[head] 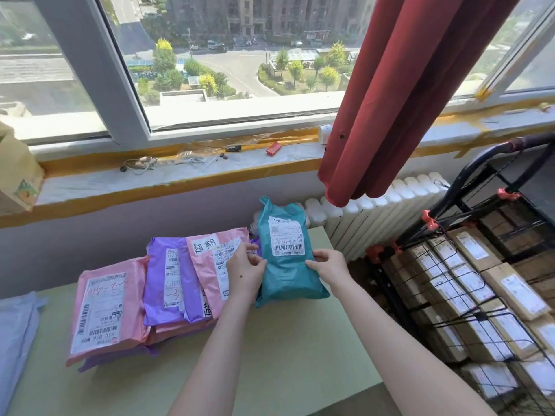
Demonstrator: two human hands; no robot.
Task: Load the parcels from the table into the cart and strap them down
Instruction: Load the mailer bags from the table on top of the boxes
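Teal parcel [288,274] stands upright beside pink and purple parcels [168,280]; boxes [480,283] fill cart [522,141].

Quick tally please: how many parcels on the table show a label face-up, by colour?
pink parcels: 2
purple parcel: 1
teal parcel: 1
Total: 4
More pink and purple edges poke out underneath the stack; those can't be counted from here.

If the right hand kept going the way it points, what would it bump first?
The teal parcel: the right hand already pinches its edge, fingers pointing left across it.
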